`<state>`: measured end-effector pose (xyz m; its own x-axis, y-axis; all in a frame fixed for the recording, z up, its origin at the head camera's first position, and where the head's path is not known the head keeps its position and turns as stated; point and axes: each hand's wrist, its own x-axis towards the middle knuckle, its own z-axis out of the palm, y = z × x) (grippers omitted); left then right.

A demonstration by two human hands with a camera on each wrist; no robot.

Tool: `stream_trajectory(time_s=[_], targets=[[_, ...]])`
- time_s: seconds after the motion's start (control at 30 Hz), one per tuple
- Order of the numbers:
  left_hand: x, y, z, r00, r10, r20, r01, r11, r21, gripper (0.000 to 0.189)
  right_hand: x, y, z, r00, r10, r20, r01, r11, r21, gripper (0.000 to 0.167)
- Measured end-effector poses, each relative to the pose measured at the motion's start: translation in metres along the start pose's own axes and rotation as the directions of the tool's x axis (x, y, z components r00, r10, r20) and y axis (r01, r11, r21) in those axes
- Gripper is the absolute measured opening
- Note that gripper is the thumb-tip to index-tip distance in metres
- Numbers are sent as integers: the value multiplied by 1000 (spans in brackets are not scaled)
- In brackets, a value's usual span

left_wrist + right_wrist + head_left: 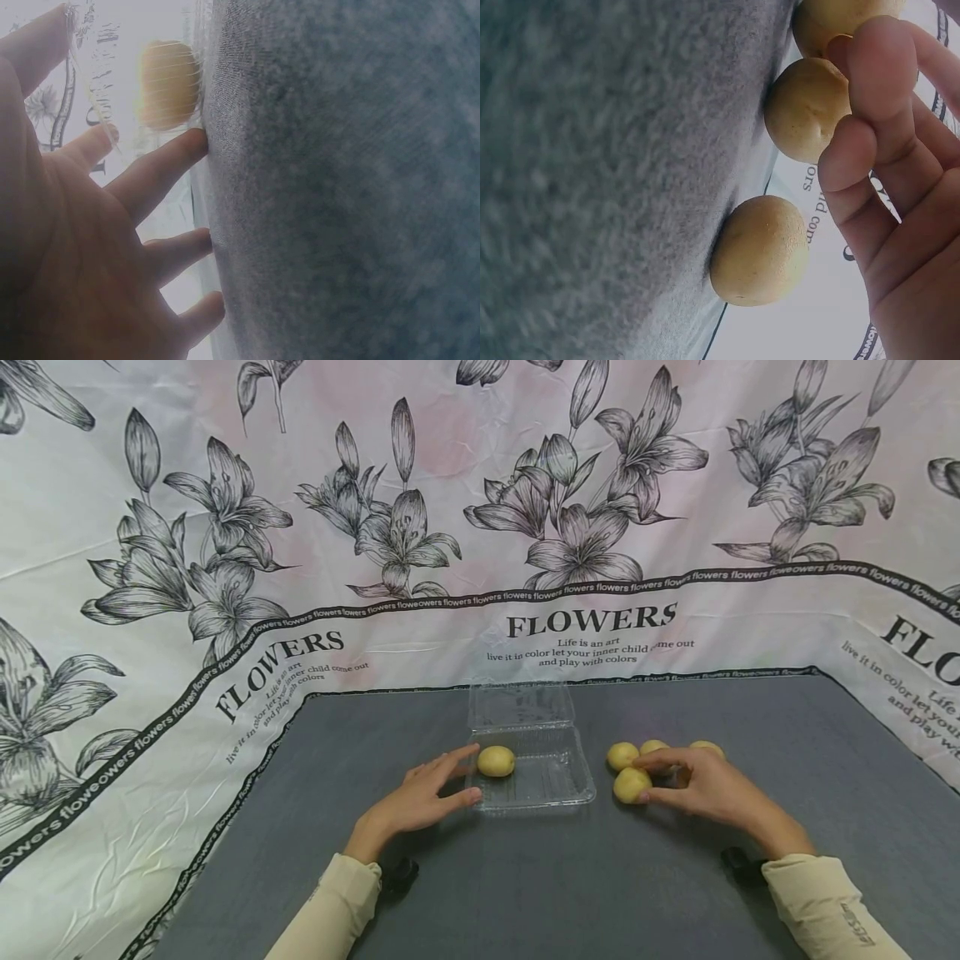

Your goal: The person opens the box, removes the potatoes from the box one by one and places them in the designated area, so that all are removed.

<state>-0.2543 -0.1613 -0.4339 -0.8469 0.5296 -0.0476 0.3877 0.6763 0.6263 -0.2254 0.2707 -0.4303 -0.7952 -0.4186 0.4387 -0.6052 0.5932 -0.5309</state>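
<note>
A clear plastic container (pixel 583 785) with its lid (pixel 521 706) raised at the back stands mid-table. One potato (pixel 496 762) lies inside it, toward the left wall. My left hand (pixel 429 789) is spread at the container's left side, its fingers straight and thumb near the front left corner. Through the clear wall the potato (pixel 169 84) also shows in the left wrist view. To the right of the container, my right hand (pixel 708 789) pinches a potato (pixel 632 785) between thumb and fingers. Just behind are more potatoes (pixel 622 756), partly covered by that hand.
The grey tabletop (pixel 525 885) reaches back to a hanging cloth (pixel 420 652) printed with flowers and lettering. In the right wrist view, a potato (pixel 759 251) sits apart from the others, below the fingers. Dark bands with devices (pixel 399 877) are on both wrists.
</note>
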Motion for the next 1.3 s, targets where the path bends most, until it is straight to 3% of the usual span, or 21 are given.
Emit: stream_trajectory(time_s=[0.3,0.47,0.8,1.1,1.3], targets=[[0,-1,0,1000,-3,7,3,1000,-2,74,2,-6,-4,996,92,10,-93,995,39,35],[1,-1,0,1000,-2,3,2,1000,-1,74,2,-8,-4,996,88,-19,-87,996,31,33],[1,-1,0,1000,-6,8,6,1000,0,74,12,-13,-2,993,-11,-120,9,1000,-16,32],[0,-1,0,1000,-2,10,2,1000,-6,73,26,-22,8,966,-174,-193,163,984,-68,39],[0,-1,-1,1000,-9,11,9,1000,-1,73,34,-25,18,953,-227,-200,219,974,-62,46]])
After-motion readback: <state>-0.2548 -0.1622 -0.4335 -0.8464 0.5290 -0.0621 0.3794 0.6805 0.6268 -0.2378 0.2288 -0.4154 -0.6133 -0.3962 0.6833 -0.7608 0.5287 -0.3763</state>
